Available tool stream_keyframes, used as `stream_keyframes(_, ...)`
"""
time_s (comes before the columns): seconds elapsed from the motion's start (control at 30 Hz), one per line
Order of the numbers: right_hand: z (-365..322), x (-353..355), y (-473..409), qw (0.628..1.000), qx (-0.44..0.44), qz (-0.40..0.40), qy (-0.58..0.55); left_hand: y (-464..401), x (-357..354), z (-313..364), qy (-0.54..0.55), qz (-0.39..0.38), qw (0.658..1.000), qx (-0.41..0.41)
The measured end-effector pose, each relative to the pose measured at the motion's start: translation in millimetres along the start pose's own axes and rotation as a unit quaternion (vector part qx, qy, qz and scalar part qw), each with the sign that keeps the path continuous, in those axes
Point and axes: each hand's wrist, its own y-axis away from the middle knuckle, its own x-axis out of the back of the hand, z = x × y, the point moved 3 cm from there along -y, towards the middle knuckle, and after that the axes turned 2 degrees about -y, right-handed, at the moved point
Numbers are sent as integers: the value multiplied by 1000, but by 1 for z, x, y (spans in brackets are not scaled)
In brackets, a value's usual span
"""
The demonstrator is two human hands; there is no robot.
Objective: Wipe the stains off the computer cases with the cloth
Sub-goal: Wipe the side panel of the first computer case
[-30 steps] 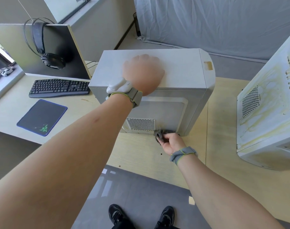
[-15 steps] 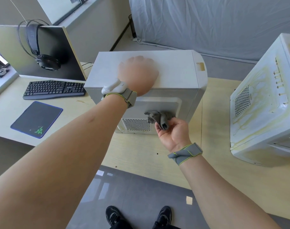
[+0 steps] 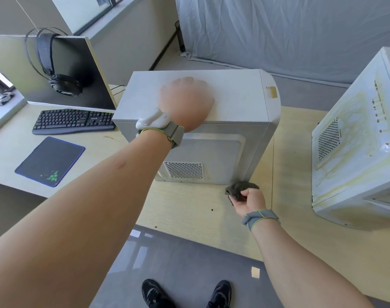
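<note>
- The case (image 3: 211,112) stands upright on the desk (image 3: 189,210), with the left hand (image 3: 186,103) resting flat on its top, fingers straight and close together.
- The right hand (image 3: 248,200) has its fingers curled tight around the bunched cloth (image 3: 240,188), right at the bottom front corner of the case.
- The cloth is so low it may rub the desk and miss the case.
- A hard push down low could slide the case if the left hand lets up.
- A small wad like this can smear a stain around.
- The second case (image 3: 356,141), well apart on the right, has many yellow streaks, and they could get skipped.
</note>
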Motion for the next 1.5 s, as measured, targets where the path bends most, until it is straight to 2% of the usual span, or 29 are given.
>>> stream_keyframes(0.13, 2, -22, -11, 998, -8, -36, 43, 0, 0, -2, -4, 3, 1000, 5)
stream_keyframes(0.23, -3, -30, -12, 994, -10, -28, 102, 0, 0, 1, -2, 4, 1000, 3)
stream_keyframes(0.37, -24, -40, 5, 993, 20, -14, 112, -1, 0, 2, -2, 3, 1000, 10)
stream_keyframes(0.57, -81, -75, 100, 984, 111, -119, 72, -5, 1, 4, -12, -20, 1000, 16)
stream_keyframes(0.67, -92, -74, 128, 972, 140, -166, 88, -4, 2, 4, -15, -16, 1000, 15)
stream_keyframes(0.77, -72, -57, 116, 969, 134, -127, 164, -4, 0, 3, -17, -14, 1000, 15)
stream_keyframes(0.83, -41, -42, 90, 972, 86, -92, 196, -4, 1, 0, -15, -15, 1000, 17)
stream_keyframes(1.0, 37, -24, 41, 980, -20, -41, 194, -7, -2, -1, -16, -15, 1000, 18)
stream_keyframes(1.1, 58, -39, 26, 982, -20, -47, 180, -6, -2, -2, -16, -22, 1000, 15)
stream_keyframes(1.3, 69, -83, 18, 994, -36, -76, 63, -7, 0, 1, -20, -44, 999, 16)
stream_keyframes(1.4, 63, -94, 37, 995, -2, -99, 27, -4, 3, 2, -30, -43, 999, 11)
stream_keyframes(1.5, 45, -103, 65, 986, 57, -148, 49, -3, 1, 4, -30, -46, 998, 15)
